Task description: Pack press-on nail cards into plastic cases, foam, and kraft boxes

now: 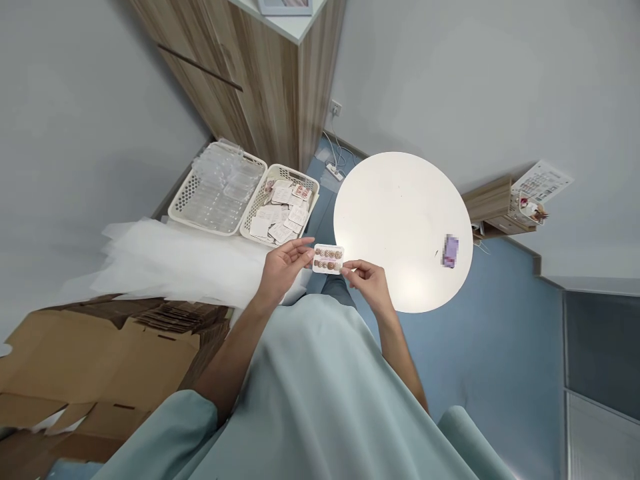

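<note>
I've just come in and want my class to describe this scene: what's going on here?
A person holds a small white card bearing two rows of small decorated pieces, left hand at one end, right hand at the other. A purple item, blurred out, lies on the round white table. To the left, one basket holds clear plastic pieces, and the one beside it holds loose cards.

Pale grey walls (490, 87) meet a blue floor (500, 347). A wood-grain cabinet (273, 100) with a white top (295, 25) stands near a wall socket (335, 107); light glares off a round white table (385, 207), and a small wooden unit (491, 200) stands against the wall.
</note>
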A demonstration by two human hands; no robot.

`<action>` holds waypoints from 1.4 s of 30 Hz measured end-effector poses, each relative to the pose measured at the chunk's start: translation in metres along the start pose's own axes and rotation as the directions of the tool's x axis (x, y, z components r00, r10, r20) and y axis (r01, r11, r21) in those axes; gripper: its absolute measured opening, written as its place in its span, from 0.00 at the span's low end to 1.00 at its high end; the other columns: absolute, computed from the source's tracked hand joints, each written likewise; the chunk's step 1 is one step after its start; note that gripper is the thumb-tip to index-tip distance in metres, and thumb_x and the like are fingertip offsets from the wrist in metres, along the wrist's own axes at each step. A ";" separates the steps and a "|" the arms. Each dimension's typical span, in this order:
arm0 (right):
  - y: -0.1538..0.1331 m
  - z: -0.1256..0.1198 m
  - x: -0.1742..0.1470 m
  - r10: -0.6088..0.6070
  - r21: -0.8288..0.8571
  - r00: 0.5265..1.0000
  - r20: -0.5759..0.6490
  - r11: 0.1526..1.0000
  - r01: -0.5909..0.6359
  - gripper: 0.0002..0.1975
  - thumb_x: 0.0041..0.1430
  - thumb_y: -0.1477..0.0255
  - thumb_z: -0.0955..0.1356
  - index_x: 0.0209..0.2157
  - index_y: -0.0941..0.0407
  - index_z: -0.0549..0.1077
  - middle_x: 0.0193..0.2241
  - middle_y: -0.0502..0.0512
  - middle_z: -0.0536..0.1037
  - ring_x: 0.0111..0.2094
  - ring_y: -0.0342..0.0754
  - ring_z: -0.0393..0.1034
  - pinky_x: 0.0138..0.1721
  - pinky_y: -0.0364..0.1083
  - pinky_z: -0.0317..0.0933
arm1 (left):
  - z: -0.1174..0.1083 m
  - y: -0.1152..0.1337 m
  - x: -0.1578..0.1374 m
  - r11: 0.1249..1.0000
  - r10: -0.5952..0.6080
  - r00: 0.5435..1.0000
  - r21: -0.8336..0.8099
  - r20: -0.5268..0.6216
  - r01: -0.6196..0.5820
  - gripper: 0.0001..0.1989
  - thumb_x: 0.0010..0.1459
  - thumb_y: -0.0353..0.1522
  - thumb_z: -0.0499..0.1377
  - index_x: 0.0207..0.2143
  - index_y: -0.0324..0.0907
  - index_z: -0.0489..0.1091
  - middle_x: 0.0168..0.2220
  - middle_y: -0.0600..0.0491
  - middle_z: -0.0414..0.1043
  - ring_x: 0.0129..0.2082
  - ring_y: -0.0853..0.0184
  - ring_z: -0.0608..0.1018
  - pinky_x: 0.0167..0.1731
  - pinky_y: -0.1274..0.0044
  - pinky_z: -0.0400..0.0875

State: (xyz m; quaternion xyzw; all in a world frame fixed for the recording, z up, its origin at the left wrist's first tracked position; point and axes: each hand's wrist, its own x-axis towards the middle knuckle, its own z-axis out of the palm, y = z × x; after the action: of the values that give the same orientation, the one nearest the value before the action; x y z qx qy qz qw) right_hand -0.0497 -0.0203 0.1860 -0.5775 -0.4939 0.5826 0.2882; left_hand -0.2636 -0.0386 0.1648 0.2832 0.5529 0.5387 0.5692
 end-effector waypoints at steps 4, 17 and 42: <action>-0.014 0.003 0.010 -0.053 -0.001 0.997 -0.059 0.999 0.054 0.18 0.57 0.52 0.76 0.35 0.54 0.83 0.20 0.47 0.71 0.23 0.44 0.62 0.26 0.45 0.61 | -0.002 -0.005 -0.001 0.999 -0.018 1.000 0.033 0.023 0.018 0.26 0.53 0.45 0.73 0.50 0.40 0.80 0.34 0.50 0.79 0.36 0.62 0.80 0.41 0.69 0.76; -0.017 0.003 0.015 -0.150 -0.024 0.988 -0.036 0.989 0.149 0.19 0.60 0.50 0.74 0.33 0.54 0.79 0.27 0.50 0.76 0.26 0.43 0.65 0.28 0.44 0.62 | -0.013 -0.012 -0.013 0.982 -0.135 0.983 0.149 0.126 0.116 0.31 0.61 0.59 0.63 0.43 0.40 0.82 0.38 0.46 0.83 0.31 0.65 0.79 0.33 0.73 0.74; 0.000 -0.008 -0.031 -0.240 -0.014 0.970 0.028 0.971 0.240 0.11 0.61 0.62 0.77 0.44 0.49 0.86 0.38 0.52 0.85 0.36 0.49 0.80 0.44 0.50 0.77 | -0.003 0.001 -0.002 0.992 -0.054 0.979 0.119 0.197 0.031 0.20 0.58 0.45 0.69 0.44 0.40 0.84 0.23 0.53 0.75 0.26 0.67 0.74 0.31 0.72 0.72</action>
State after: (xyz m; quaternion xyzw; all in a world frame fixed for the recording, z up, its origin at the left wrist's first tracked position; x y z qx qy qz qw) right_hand -0.0374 -0.0465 0.1995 -0.5084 -0.5686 0.5467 0.3453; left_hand -0.2660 -0.0414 0.1656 0.3564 0.5288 0.4623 0.6161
